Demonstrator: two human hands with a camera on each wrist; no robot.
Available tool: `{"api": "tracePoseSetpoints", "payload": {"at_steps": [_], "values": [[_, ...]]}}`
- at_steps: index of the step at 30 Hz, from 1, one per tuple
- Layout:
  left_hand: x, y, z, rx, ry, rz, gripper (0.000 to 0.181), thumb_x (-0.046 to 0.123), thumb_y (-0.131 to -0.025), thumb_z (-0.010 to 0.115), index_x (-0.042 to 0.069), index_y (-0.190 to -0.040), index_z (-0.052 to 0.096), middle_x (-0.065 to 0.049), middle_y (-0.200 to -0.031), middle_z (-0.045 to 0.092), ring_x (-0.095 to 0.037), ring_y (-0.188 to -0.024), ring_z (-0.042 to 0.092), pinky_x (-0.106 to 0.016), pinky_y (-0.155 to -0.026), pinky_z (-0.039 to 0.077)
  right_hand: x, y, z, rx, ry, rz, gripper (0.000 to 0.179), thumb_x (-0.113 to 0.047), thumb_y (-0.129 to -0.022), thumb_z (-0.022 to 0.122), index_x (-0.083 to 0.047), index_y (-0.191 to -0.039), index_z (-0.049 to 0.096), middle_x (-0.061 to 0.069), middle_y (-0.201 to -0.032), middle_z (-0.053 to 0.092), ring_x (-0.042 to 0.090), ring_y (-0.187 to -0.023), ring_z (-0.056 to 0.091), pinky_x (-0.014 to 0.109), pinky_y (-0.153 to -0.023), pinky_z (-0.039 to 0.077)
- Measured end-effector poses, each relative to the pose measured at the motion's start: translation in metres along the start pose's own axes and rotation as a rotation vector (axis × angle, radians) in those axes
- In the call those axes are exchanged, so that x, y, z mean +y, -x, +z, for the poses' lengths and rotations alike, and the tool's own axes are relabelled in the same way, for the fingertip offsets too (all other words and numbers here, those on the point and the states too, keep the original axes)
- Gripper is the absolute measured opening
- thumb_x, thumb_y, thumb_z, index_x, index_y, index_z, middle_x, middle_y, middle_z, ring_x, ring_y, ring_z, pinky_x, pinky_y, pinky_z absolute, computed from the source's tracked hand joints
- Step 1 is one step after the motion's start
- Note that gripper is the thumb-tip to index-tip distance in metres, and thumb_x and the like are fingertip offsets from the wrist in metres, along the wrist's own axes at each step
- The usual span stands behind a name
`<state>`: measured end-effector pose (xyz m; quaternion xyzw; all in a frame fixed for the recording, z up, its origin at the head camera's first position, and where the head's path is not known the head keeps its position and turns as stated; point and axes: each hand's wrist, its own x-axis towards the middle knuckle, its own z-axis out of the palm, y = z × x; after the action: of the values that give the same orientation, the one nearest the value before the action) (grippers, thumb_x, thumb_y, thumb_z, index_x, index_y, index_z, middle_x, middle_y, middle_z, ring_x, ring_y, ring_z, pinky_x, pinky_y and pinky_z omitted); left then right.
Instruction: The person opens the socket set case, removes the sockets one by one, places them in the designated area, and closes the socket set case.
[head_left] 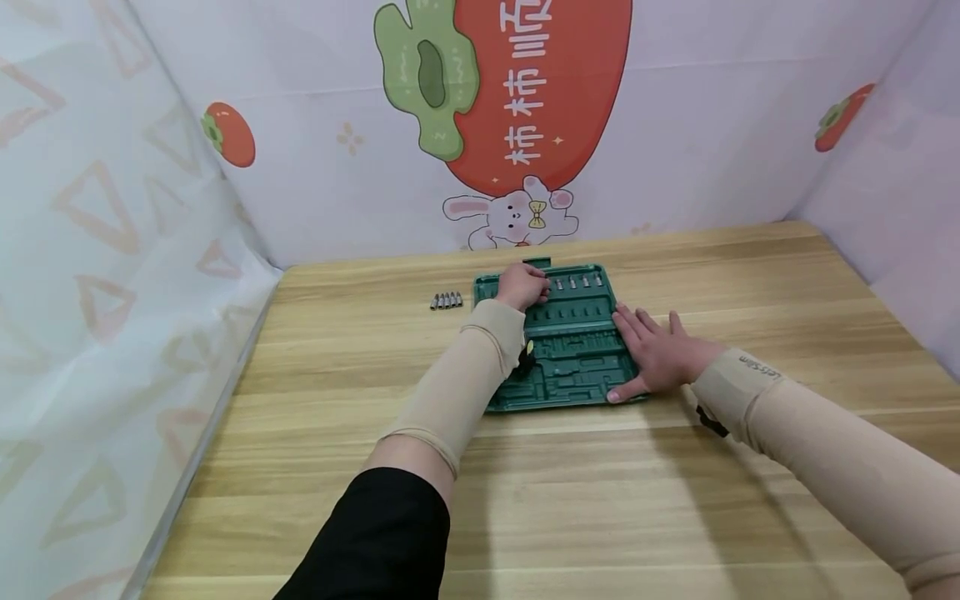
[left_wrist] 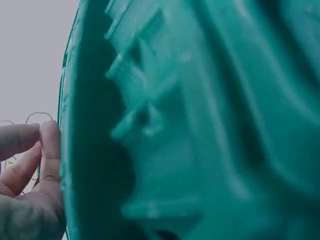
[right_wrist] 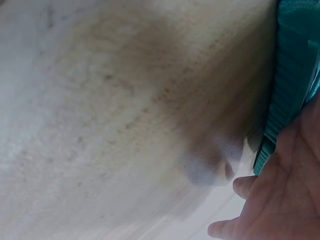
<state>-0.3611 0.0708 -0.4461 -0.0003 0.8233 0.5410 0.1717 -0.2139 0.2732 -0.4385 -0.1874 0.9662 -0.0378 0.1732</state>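
A dark green moulded tool case [head_left: 570, 367] lies opened flat on the wooden table. My left hand [head_left: 522, 286] reaches over its far half, thumb and fingertips pinching what seems to be a small bit, mostly hidden by the fingers. Right beside these fingertips, several metal bits [head_left: 573, 282] sit in a row of slots. In the left wrist view the left hand's fingers [left_wrist: 49, 150] show past the green case wall [left_wrist: 72, 120]. With fingers spread, my right hand [head_left: 660, 354] rests along the case's right edge, its thumb on the near corner.
Left of the case, several loose metal bits [head_left: 446, 301] lie side by side on the wooden table [head_left: 360, 375]. A green tab-like part [head_left: 537, 262] shows at the case's far edge. A printed cloth backdrop [head_left: 322, 167] rises behind the table and along its sides.
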Motion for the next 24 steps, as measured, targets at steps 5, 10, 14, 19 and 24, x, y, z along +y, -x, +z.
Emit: {"api": "tracePoseSetpoints", "payload": {"at_steps": [5, 10, 14, 19, 24], "values": [[0.0, 0.002, 0.002, 0.045, 0.029, 0.02, 0.01, 0.008, -0.096, 0.06, 0.002, -0.099, 0.068, -0.008, -0.091, 0.065, -0.017, -0.074, 0.065, -0.027, -0.063, 0.055, 0.001, -0.001, 0.0, -0.003, 0.001, 0.008, 0.132, -0.083, -0.069, 0.057, 0.008, -0.15, 0.007, 0.026, -0.157, 0.0, 0.051, -0.14, 0.01, 0.077, -0.099, 0.001], [-0.003, 0.009, 0.0, 0.105, 0.198, 0.023, 0.015, 0.009, -0.098, 0.057, 0.0, -0.105, 0.066, -0.008, -0.09, 0.063, -0.016, -0.073, 0.064, -0.027, -0.064, 0.056, 0.0, -0.002, 0.001, -0.012, 0.008, 0.009, 0.133, -0.085, -0.068, 0.055, 0.008, -0.15, 0.007, 0.025, -0.157, 0.0, 0.051, -0.14, 0.009, 0.076, -0.099, 0.0], [-0.003, 0.016, -0.012, 0.068, 0.361, 0.033, 0.021, 0.012, -0.099, 0.056, -0.002, -0.114, 0.063, -0.009, -0.091, 0.061, -0.017, -0.076, 0.061, -0.032, -0.072, 0.056, -0.002, -0.002, 0.001, -0.008, 0.006, 0.007, 0.134, -0.086, -0.067, 0.054, 0.008, -0.15, 0.008, 0.026, -0.157, 0.001, 0.051, -0.14, 0.009, 0.076, -0.099, 0.0], [0.0, 0.023, -0.032, -0.024, 0.543, -0.012, 0.027, 0.015, -0.099, 0.057, 0.001, -0.121, 0.06, -0.01, -0.1, 0.06, -0.02, -0.085, 0.061, -0.035, -0.079, 0.054, 0.0, -0.002, 0.003, 0.012, -0.007, -0.005, 0.135, -0.087, -0.066, 0.054, 0.009, -0.15, 0.009, 0.027, -0.157, 0.003, 0.052, -0.138, 0.011, 0.078, -0.098, 0.0], [-0.001, 0.025, -0.047, -0.026, 0.571, -0.052, 0.029, 0.015, -0.099, 0.056, 0.002, -0.125, 0.058, -0.012, -0.107, 0.061, -0.02, -0.089, 0.062, -0.032, -0.079, 0.053, 0.0, -0.001, 0.003, 0.006, -0.008, 0.002, 0.135, -0.087, -0.066, 0.053, 0.009, -0.15, 0.008, 0.027, -0.157, 0.002, 0.052, -0.139, 0.01, 0.077, -0.098, 0.0]]}}
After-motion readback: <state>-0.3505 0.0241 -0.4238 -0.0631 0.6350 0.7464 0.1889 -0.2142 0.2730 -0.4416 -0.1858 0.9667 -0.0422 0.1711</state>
